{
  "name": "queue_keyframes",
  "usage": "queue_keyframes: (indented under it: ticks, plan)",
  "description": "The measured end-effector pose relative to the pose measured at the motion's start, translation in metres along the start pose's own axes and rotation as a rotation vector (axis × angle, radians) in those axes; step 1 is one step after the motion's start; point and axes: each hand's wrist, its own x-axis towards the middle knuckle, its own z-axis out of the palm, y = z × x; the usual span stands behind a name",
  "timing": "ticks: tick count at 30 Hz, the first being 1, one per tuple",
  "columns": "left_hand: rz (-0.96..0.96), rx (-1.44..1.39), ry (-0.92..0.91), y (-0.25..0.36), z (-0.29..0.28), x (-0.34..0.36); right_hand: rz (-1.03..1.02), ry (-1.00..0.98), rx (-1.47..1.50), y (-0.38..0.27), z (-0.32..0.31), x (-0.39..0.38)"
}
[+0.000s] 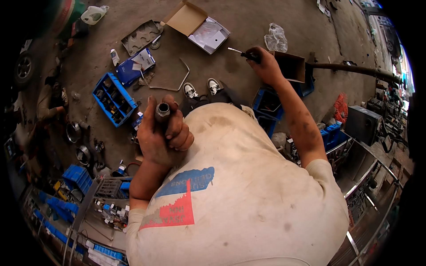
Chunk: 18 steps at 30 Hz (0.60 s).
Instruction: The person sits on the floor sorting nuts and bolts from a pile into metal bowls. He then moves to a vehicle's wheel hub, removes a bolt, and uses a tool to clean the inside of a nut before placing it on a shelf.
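Raised in front of my chest, my left hand [155,139] has its fingers wrapped round a dark metal tube-like part [163,116] with a round hollow end facing up. The lower part of it is hidden in the palm. Stretched out ahead to the right, my right hand [268,67] grips a screwdriver [235,50]. Its dark handle lies in the fingers, and the thin metal shaft points left. The two hands are well apart. Just beyond the screwdriver lies an open cardboard box [216,42] with a white inside part and clear plastic.
A blue divided bin [129,104] of small parts stands left, near a blue package [135,66] and a bent metal rod [183,80]. Right are a brown carton [289,66], blue crates [268,104] and a long pole [355,68]. Another person [46,99] is at far left.
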Motion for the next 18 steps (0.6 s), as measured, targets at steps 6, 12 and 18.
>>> queue_keyframes:
  ticks: [6, 12, 18]
  plan:
    - [-0.019, -0.025, 0.034, 0.024, -0.022, 0.014, -0.005, 0.110, 0.068, -0.017, 0.026, -0.001]
    - [0.008, -0.164, 0.039, 0.035, -0.042, 0.050, 0.511, -0.175, 0.331, -0.012, 0.054, 0.002]
    - [0.148, -0.227, 0.181, 0.032, -0.055, 0.095, 0.412, -0.314, 0.275, -0.005, 0.076, 0.040]
